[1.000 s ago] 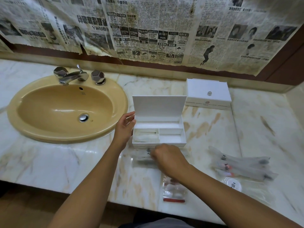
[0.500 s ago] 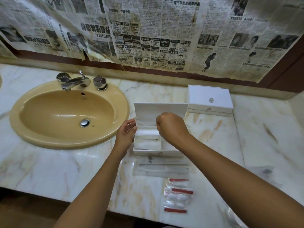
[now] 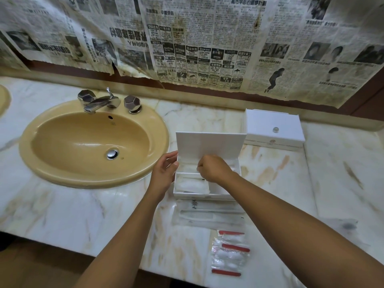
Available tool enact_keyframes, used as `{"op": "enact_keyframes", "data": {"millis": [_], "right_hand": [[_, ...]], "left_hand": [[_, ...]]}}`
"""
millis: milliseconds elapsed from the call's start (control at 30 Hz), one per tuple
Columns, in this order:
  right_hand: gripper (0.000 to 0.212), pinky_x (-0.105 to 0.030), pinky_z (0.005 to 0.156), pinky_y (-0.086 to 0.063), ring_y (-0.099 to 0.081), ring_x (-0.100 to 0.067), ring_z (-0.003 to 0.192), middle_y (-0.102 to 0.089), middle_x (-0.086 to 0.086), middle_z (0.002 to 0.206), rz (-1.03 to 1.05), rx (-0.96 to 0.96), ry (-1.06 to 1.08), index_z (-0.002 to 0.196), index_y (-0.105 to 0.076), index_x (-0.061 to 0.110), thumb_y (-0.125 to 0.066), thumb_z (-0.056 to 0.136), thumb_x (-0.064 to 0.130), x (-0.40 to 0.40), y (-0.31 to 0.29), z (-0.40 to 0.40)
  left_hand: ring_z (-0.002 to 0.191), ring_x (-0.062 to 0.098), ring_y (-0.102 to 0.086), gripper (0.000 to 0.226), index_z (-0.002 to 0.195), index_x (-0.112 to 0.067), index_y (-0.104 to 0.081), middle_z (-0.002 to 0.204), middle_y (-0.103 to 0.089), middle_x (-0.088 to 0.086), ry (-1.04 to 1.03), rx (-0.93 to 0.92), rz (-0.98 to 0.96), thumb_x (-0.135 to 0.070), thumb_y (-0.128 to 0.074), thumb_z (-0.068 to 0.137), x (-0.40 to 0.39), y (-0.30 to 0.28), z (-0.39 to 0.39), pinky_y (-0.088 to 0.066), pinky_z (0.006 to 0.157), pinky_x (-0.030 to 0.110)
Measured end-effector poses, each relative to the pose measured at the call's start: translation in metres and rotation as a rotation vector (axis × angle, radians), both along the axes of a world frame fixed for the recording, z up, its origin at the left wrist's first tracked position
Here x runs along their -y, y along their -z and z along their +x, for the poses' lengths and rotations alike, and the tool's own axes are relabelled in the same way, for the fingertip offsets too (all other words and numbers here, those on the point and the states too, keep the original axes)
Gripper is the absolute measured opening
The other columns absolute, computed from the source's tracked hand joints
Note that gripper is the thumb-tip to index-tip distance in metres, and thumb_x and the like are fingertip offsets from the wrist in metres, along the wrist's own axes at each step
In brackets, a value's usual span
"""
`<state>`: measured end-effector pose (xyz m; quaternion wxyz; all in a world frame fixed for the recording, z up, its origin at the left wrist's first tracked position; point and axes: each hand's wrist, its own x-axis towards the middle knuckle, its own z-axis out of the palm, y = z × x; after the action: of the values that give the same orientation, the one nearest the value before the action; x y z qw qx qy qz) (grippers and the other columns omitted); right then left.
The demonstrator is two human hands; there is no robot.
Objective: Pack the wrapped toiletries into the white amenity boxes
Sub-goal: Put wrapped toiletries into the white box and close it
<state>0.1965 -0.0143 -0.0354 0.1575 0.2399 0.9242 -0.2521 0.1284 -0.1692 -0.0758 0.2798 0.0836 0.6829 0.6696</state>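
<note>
While the wrapped comb packets (image 3: 209, 215) lie crosswise just short of the open amenity box (image 3: 205, 194), the right hand (image 3: 214, 169) hovers nearer, fingers curled, contents unclear; the left hand (image 3: 165, 173), fingers relaxed, steadies the box's left wall.

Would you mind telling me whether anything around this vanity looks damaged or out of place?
Yes: the newspaper covering the wall behind the sink is stained, and its lower edge is torn and ragged.
</note>
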Motion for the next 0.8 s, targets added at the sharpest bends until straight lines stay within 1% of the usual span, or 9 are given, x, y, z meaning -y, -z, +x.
{"op": "enact_keyframes", "data": {"millis": [100,167,267,367,433,500,533,667,800], "right_hand": [[0.044,-0.03,0.065,-0.043,-0.055,-0.025,0.07,-0.061,-0.007,0.073,-0.042,0.01,-0.007,0.058,-0.053,0.013,-0.049,0.097,0.033,-0.004,-0.006,0.005],[0.048,-0.033,0.068,-0.046,-0.057,-0.027,0.073,-0.062,-0.008,0.075,0.005,-0.026,-0.018,0.062,-0.054,0.011,-0.044,0.098,0.04,-0.003,-0.01,0.01],[0.052,-0.033,0.068,-0.043,-0.055,-0.027,0.077,-0.062,-0.011,0.085,-0.02,0.033,-0.016,0.061,-0.047,0.012,-0.037,0.1,0.045,-0.003,-0.006,0.019],[0.053,-0.033,0.067,-0.042,-0.057,-0.027,0.078,-0.061,-0.01,0.083,-0.063,0.04,0.015,0.067,-0.052,0.007,-0.037,0.1,0.045,-0.001,-0.004,0.028],[0.044,-0.035,0.076,-0.047,-0.059,-0.027,0.091,-0.064,-0.009,0.096,0.039,-0.053,-0.019,0.089,-0.066,0.008,-0.042,0.099,0.042,0.004,-0.009,0.033],[0.034,-0.037,0.086,-0.047,-0.056,-0.025,0.104,-0.063,-0.006,0.111,0.156,-0.194,-0.067,0.113,-0.067,0.013,-0.047,0.098,0.037,0.011,-0.018,0.04],[0.033,-0.037,0.087,-0.046,-0.056,-0.024,0.105,-0.062,-0.005,0.113,0.182,-0.263,-0.089,0.117,-0.065,0.015,-0.048,0.097,0.034,0.016,-0.022,0.044],[0.028,-0.036,0.08,-0.048,-0.058,-0.024,0.096,-0.064,-0.004,0.104,0.205,-0.392,-0.196,0.109,-0.067,0.015,-0.049,0.095,0.03,0.04,-0.031,0.069],[0.028,-0.032,0.069,-0.045,-0.062,-0.026,0.085,-0.065,-0.004,0.094,0.178,-0.309,-0.24,0.099,-0.068,0.014,-0.046,0.094,0.03,0.057,-0.015,0.091]], "left_hand": [[0.093,0.001,-0.065,0.027,0.119,-0.023,-0.061,0.111,-0.068,-0.009,0.003,0.0,0.001,-0.009,-0.056,0.096,-0.001,0.0,0.0,-0.053,0.068,0.027],[0.09,-0.004,-0.065,0.028,0.121,-0.02,-0.06,0.109,-0.067,-0.011,0.0,-0.008,0.004,-0.008,-0.055,0.096,-0.002,-0.003,0.001,-0.052,0.064,0.022],[0.093,-0.003,-0.065,0.027,0.12,-0.022,-0.06,0.109,-0.067,-0.012,-0.001,-0.016,-0.001,-0.01,-0.056,0.096,-0.001,-0.003,0.002,-0.052,0.069,0.025],[0.093,-0.003,-0.064,0.027,0.12,-0.024,-0.061,0.109,-0.068,-0.014,0.003,-0.035,-0.014,-0.011,-0.056,0.096,0.0,-0.002,0.003,-0.05,0.073,0.028],[0.091,-0.006,-0.063,0.027,0.119,-0.025,-0.06,0.11,-0.066,-0.013,0.004,-0.041,-0.02,-0.012,-0.056,0.096,0.0,-0.002,0.003,-0.05,0.073,0.029],[0.092,-0.007,-0.062,0.027,0.119,-0.026,-0.061,0.113,-0.065,-0.011,0.0,-0.049,-0.031,-0.013,-0.056,0.096,-0.001,-0.001,0.002,-0.049,0.075,0.03],[0.092,-0.008,-0.062,0.027,0.119,-0.026,-0.06,0.113,-0.065,-0.01,-0.001,-0.053,-0.033,-0.013,-0.056,0.096,-0.001,-0.001,0.003,-0.049,0.074,0.03],[0.085,-0.013,-0.061,0.027,0.121,-0.021,-0.059,0.109,-0.064,-0.013,-0.015,-0.069,-0.037,-0.01,-0.055,0.097,-0.002,-0.003,0.004,-0.048,0.066,0.019],[0.078,-0.017,-0.058,0.026,0.121,-0.02,-0.058,0.107,-0.062,-0.013,-0.014,-0.084,-0.058,-0.01,-0.054,0.097,-0.004,-0.004,0.005,-0.045,0.063,0.02]]}}
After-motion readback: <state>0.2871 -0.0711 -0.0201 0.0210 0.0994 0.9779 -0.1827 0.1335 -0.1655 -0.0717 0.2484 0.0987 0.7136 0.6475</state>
